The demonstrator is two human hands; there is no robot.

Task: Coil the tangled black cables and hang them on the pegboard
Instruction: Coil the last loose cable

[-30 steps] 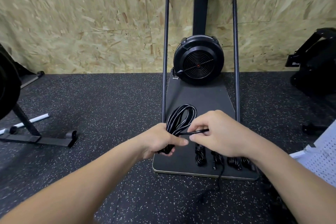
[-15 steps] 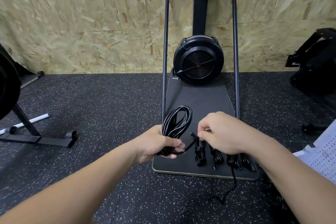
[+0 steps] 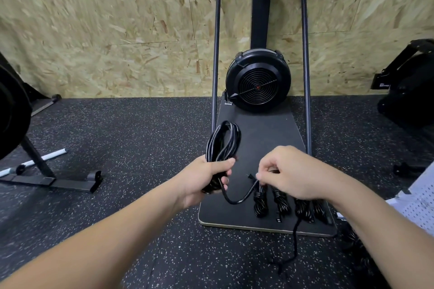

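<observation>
Two hands in view. Left hand (image 3: 206,180) grips one coil (image 3: 222,145) of black cable around its lower part, fingers curled round the strands; the coil's loop stands up above the fist. One loose tail (image 3: 237,199) runs from under the left hand, sags in a curve and rises to the right hand (image 3: 291,173), which pinches it near the plug end between thumb and fingertips.

Just below and beyond the right hand, four bundles lie side by side on a dark board (image 3: 265,138): first (image 3: 260,202), second (image 3: 280,202), third (image 3: 303,210), fourth (image 3: 320,211), the last two partly hidden by the wrist. One thin cord (image 3: 296,237) hangs below the right hand to the floor (image 3: 131,148).

Beyond both hands, one fan unit (image 3: 258,80) stands on the board. Far right of the right hand, one white pegboard (image 3: 420,204), only its edge in view.
</observation>
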